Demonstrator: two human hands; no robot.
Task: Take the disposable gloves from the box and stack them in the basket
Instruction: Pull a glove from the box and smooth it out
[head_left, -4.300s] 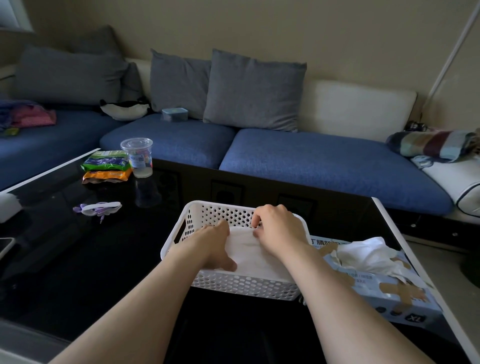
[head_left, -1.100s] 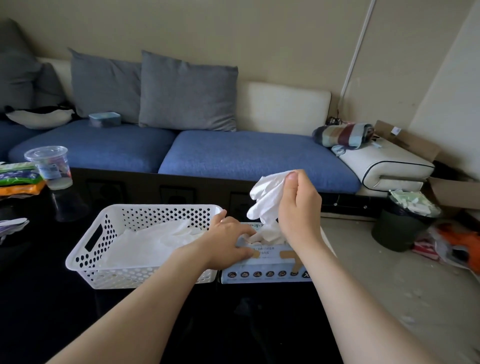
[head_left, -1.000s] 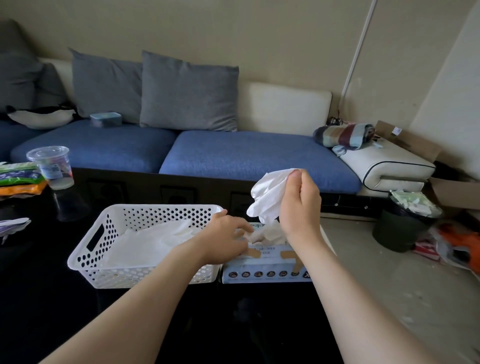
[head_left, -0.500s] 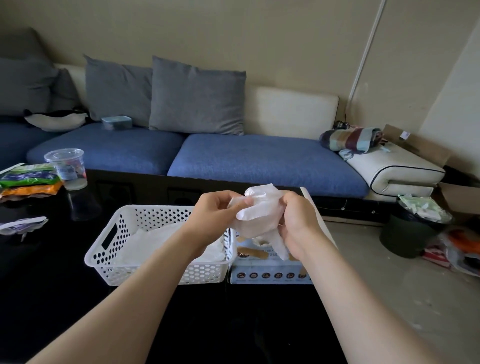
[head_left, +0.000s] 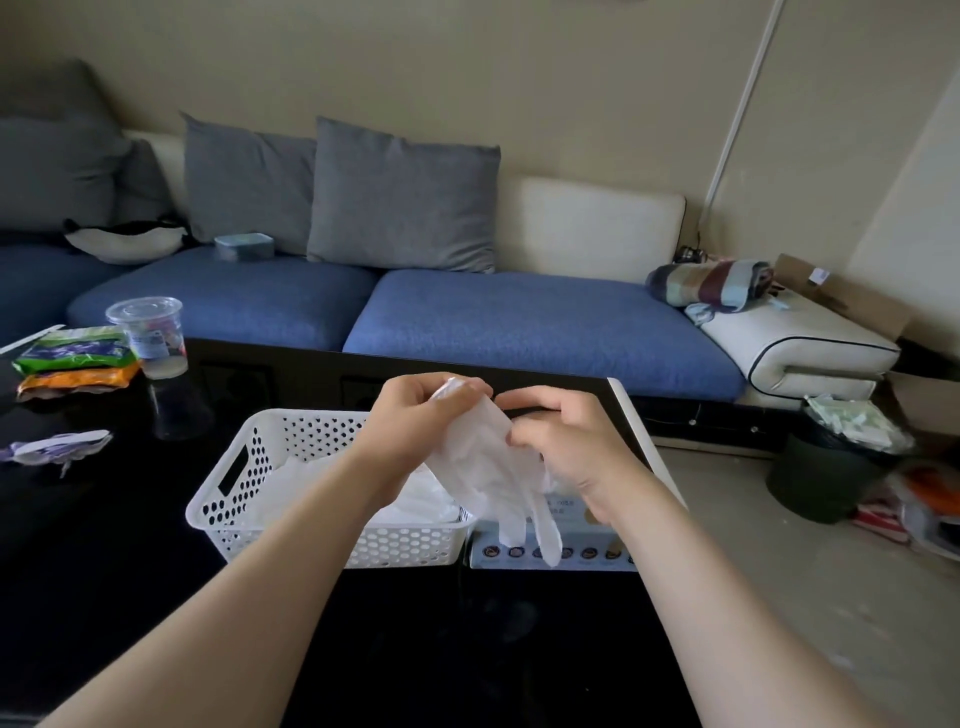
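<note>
A white disposable glove (head_left: 488, 467) hangs between my two hands above the basket's right end, its fingers dangling down over the glove box (head_left: 571, 551). My left hand (head_left: 415, 421) pinches the glove's cuff at the top left. My right hand (head_left: 566, 441) pinches its right edge. The white perforated basket (head_left: 249, 499) stands on the black table and holds a flat pile of white gloves (head_left: 332, 467). The blue-and-white box sits right beside the basket, mostly hidden behind the glove and my right wrist.
On the black table (head_left: 104, 571) at the far left are a clear plastic cup (head_left: 148, 335), green and orange snack packs (head_left: 72, 358) and a purple-white item (head_left: 57, 447). A blue sofa runs behind. A dark bin (head_left: 831, 467) stands on the floor at right.
The glove was pulled out of the box by my right hand, then my left hand left the box and took hold too. Since half a second ago the crumpled glove has been spread open and hangs down.
</note>
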